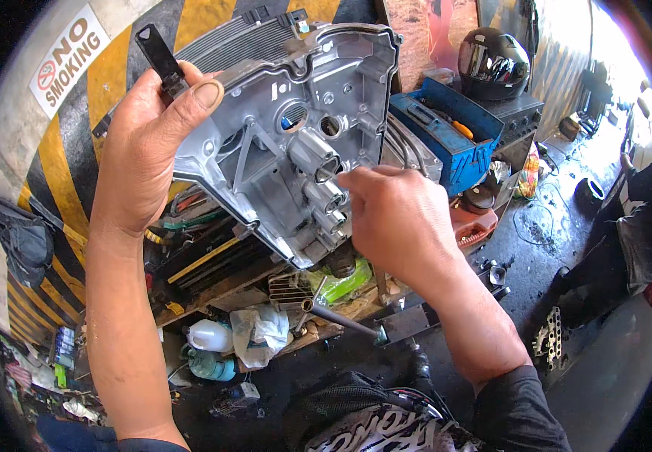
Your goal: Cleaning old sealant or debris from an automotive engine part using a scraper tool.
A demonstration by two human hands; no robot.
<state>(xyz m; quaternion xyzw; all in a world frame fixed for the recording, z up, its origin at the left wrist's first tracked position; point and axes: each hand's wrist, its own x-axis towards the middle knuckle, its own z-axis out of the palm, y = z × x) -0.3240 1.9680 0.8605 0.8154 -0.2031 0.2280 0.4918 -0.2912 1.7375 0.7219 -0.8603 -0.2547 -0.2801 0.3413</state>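
Observation:
A grey cast-metal engine cover (269,162) is held up in front of me, its ribbed inner side with round bosses facing me. My left hand (145,147) grips its left edge, with the thumb along the rim. From behind that thumb sticks up a flat black piece with a hole at its end (157,49); whether it belongs to the cover, I cannot tell. My right hand (401,215) is closed, fingers curled, its fingertips at the hollow bosses (318,160) in the middle of the cover. Anything pinched in those fingers is hidden.
Behind the cover stands a finned radiator (247,45). To the right are a blue toolbox (454,151) and a black helmet (494,64). Below lie a metal pipe (341,320), a white plastic bag (260,335) and bottles (209,337). A dark-clothed person (620,233) is at far right.

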